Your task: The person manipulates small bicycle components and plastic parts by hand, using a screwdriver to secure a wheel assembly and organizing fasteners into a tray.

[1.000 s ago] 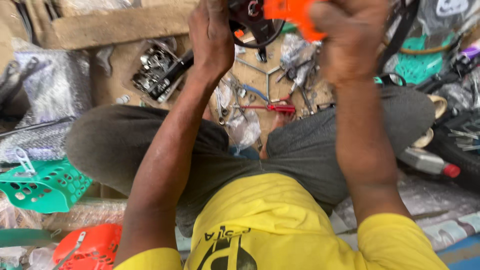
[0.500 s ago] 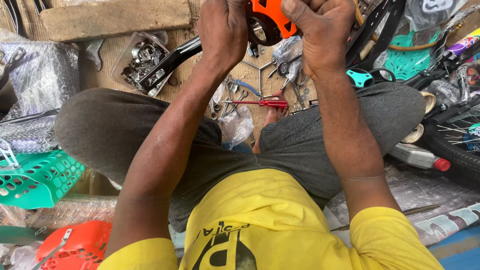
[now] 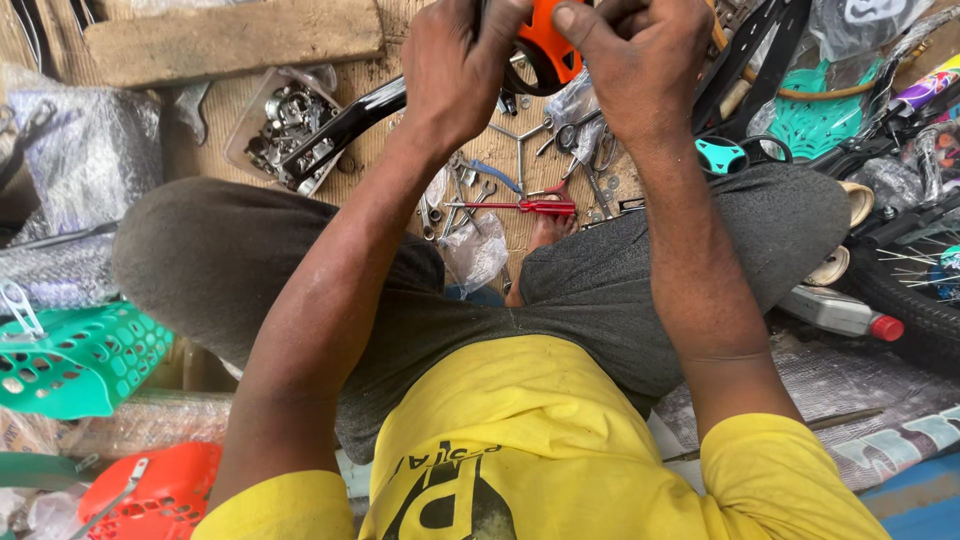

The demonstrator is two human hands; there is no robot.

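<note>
Both hands (image 3: 560, 60) grip an orange part (image 3: 548, 42) (tools (image 3: 510, 195) crowd beneath).

clear plastic bags (image 3: 475, 250), silvery wrapped bundle (image 3: 95, 150)

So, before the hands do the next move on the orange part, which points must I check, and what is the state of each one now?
1. Left hand grips the orange and black part: ok.
2. Right hand is also on the part, thumb pressing the orange face: ok.
3. Whole part in sight: not ok, its top is cut off by the picture's edge.
4. Red-handled screwdriver within reach: ok, it lies on the mat between the knees.
5. Tray of small metal parts upright, nothing spilled: ok.
6. What the fingers do behind the part: cannot tell, hidden.
</note>
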